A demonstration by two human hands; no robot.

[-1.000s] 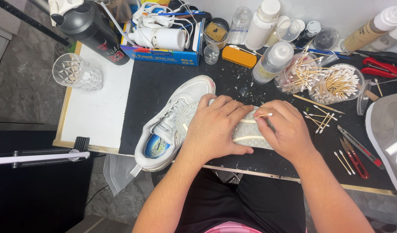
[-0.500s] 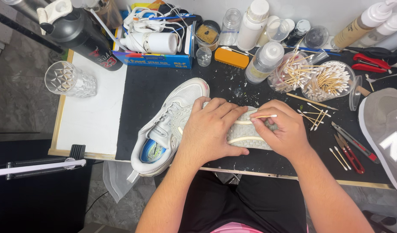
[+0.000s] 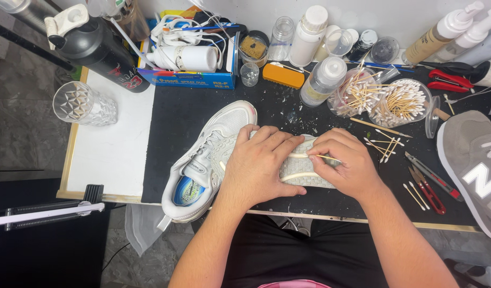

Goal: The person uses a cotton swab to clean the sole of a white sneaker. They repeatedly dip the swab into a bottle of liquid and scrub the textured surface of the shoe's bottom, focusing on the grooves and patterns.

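Two white sneakers lie on the black mat (image 3: 192,114). The left one (image 3: 203,160) sits upright with its blue insole showing. The other (image 3: 309,173) lies sole-up under both hands. My left hand (image 3: 259,168) presses flat on that sole and holds it down. My right hand (image 3: 344,168) pinches a thin cotton swab (image 3: 328,158) with its tip against the sole's pale groove.
Two clear cups of cotton swabs (image 3: 387,101), several bottles (image 3: 323,80), an orange brush (image 3: 284,74) and a blue box (image 3: 195,64) line the back. A grey sneaker (image 3: 472,170) lies at right, red cutters (image 3: 429,189) near it. A glass (image 3: 82,104) and black bottle (image 3: 99,48) stand at left.
The view has shifted a little. My right hand has slid the swab slightly along the sole; my left hand keeps pressing on the shoe.
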